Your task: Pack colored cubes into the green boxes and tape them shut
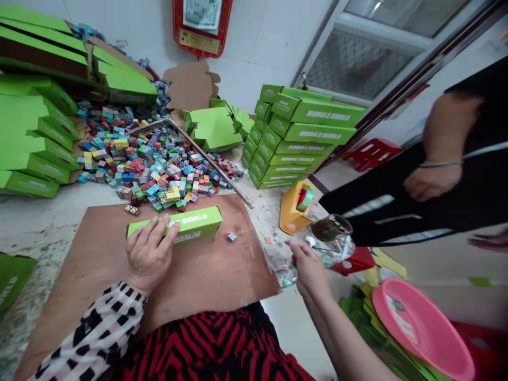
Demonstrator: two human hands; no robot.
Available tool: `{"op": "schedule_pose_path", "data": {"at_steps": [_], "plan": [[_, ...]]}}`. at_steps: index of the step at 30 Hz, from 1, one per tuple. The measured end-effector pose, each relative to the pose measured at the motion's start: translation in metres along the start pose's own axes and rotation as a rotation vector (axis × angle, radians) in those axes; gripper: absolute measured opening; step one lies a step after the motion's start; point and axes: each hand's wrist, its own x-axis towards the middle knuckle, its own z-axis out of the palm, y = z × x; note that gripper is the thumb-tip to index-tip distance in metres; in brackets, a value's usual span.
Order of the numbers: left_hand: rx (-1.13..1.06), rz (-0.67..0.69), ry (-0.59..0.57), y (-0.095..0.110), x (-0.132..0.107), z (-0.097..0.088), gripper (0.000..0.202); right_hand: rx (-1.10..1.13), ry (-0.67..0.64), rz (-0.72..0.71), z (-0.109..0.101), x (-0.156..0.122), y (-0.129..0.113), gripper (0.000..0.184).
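Observation:
My left hand (148, 253) lies flat on a long green box (186, 223) that rests on a brown board (206, 275); its fingers are stretched out over the box's left half. My right hand (307, 267) reaches to the table's right edge, its fingers curled at the base of a clear glass jar (331, 238) with dark liquid. Whether it grips the jar is unclear. One small cube (232, 237) sits on the board to the right of the box.
A heap of small coloured cubes (151, 164) lies behind the board. Stacks of green boxes (297, 143) and flat green cartons (35, 132) flank it. A yellow tape dispenser (296, 206) stands near the jar. Another person's arm (440, 159) is at right, above a pink basin (420, 328).

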Motion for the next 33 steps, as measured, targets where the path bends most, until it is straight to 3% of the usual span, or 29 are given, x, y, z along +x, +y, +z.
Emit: {"op": "schedule_pose_path", "data": {"at_steps": [3, 7, 11, 14, 18, 22, 25, 29, 33], "plan": [[-0.016, -0.013, 0.103, 0.001, 0.002, 0.000, 0.046, 0.117, -0.218, 0.041, 0.040, -0.029, -0.025, 0.042], [-0.081, 0.003, 0.198, 0.002, 0.005, 0.001, 0.038, 0.332, -0.682, 0.168, 0.101, -0.077, -0.058, 0.041], [-0.118, -0.048, 0.209, 0.003, 0.004, 0.003, 0.029, 0.351, -0.959, 0.251, 0.145, -0.117, -0.065, 0.042], [-0.159, -0.055, 0.226, 0.004, 0.003, 0.002, 0.025, 0.352, -0.976, 0.295, 0.160, -0.131, -0.056, 0.044], [-0.270, -0.047, 0.258, 0.004, 0.002, -0.003, 0.033, 0.360, -0.926, 0.331, 0.164, -0.137, -0.041, 0.046], [-0.236, -0.027, 0.172, 0.004, 0.003, -0.009, 0.036, 0.373, -0.921, 0.331, 0.165, -0.136, -0.035, 0.044], [-0.157, -0.030, 0.140, 0.005, 0.005, -0.009, 0.030, 0.360, -0.943, 0.290, 0.167, -0.133, -0.030, 0.042], [-0.084, -0.068, 0.182, 0.010, 0.009, -0.005, 0.020, 0.274, -0.976, 0.194, 0.172, -0.125, -0.021, 0.040], [-0.035, -0.088, 0.184, 0.013, 0.013, -0.004, 0.018, 0.232, -0.943, 0.130, 0.179, -0.121, -0.011, 0.040]]}}
